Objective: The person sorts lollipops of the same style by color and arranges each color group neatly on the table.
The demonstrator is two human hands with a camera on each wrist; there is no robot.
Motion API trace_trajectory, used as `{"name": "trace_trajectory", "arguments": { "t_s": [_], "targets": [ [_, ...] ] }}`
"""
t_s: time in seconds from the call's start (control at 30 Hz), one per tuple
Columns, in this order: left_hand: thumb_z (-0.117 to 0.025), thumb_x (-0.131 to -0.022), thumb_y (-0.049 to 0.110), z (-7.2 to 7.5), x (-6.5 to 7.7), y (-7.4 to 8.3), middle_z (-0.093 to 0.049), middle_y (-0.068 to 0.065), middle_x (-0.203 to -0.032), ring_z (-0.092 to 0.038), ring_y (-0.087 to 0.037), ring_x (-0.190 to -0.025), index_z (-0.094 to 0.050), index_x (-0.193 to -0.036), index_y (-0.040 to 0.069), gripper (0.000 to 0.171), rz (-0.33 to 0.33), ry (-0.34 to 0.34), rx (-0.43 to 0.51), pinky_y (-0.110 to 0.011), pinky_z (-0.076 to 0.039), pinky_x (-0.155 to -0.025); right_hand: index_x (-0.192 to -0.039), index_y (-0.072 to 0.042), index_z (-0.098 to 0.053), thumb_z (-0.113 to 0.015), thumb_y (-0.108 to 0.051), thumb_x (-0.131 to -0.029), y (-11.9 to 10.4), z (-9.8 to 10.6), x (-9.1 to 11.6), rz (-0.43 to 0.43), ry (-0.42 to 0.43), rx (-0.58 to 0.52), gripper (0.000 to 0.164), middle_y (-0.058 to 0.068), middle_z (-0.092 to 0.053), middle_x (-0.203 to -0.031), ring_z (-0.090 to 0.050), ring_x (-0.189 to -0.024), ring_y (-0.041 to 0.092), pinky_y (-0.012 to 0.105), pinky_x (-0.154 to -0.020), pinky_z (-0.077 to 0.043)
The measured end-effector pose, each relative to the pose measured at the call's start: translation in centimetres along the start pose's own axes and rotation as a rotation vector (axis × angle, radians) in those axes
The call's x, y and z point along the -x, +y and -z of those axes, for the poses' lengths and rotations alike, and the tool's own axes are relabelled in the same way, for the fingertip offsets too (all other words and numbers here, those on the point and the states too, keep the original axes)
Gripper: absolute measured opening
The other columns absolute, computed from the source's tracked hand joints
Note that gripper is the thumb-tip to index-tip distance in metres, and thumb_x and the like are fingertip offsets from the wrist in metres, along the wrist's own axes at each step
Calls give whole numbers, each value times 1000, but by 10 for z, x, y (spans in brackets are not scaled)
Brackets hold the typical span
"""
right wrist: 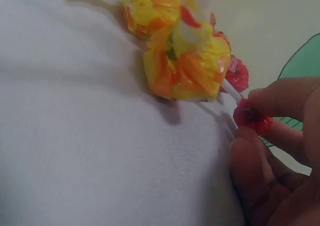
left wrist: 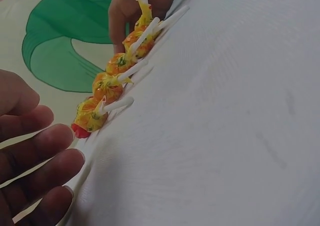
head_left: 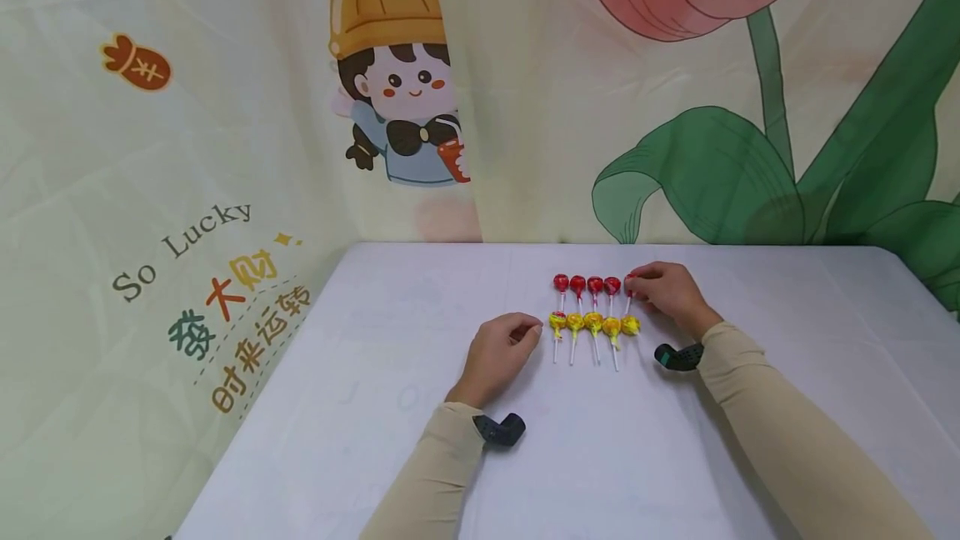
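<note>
Several red-wrapped lollipops (head_left: 595,284) lie in a row across the white table, sticks toward the person. Just in front is a second row of yellow-wrapped lollipops (head_left: 593,322). My right hand (head_left: 670,294) is at the right end of the red row, where thumb and fingers pinch the head of a red lollipop (right wrist: 251,117). Close to that hand lies the rightmost yellow lollipop (right wrist: 185,66). My left hand (head_left: 498,354) rests beside the left end of the yellow row. Its loosely bent fingers hold nothing, near a yellow lollipop with a red patch (left wrist: 91,115).
A white-covered table (head_left: 345,440) spreads around both rows. Behind it hangs a printed curtain (head_left: 525,107) with a tulip, a cartoon child and lettering. Each wrist carries a small black camera, one on the left wrist (head_left: 501,430) and one on the right (head_left: 678,357).
</note>
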State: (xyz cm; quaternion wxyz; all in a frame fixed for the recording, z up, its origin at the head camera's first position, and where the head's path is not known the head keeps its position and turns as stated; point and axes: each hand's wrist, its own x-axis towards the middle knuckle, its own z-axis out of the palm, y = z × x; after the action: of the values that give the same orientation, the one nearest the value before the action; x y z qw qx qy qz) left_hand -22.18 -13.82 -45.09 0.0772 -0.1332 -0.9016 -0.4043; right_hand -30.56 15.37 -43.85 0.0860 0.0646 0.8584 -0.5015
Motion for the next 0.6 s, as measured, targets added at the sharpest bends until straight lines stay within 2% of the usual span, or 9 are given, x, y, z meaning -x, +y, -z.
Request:
{"name": "trace_trajectory", "arguments": {
  "t_s": [0.33, 0.6],
  "targets": [
    [-64, -98, 27, 1, -1, -3, -68, 9, -91, -61, -8, -82, -76, -106, 15, 19, 2, 3, 10, -29, -52, -76, -131, -5, -60, -64, -31, -99, 3, -3, 0, 41, 22, 66, 42, 16, -62, -118, -56, -98, 30, 20, -64, -48],
    [-64, -98, 27, 0, -1, -4, -69, 8, -92, -61, -9, -83, -76, -106, 15, 19, 4, 4, 17, -29, -52, -76, -133, -5, -60, -65, -33, -98, 8, -3, -3, 52, 14, 93, 45, 16, -62, -120, -57, -101, 30, 25, -72, -52]
  ]
}}
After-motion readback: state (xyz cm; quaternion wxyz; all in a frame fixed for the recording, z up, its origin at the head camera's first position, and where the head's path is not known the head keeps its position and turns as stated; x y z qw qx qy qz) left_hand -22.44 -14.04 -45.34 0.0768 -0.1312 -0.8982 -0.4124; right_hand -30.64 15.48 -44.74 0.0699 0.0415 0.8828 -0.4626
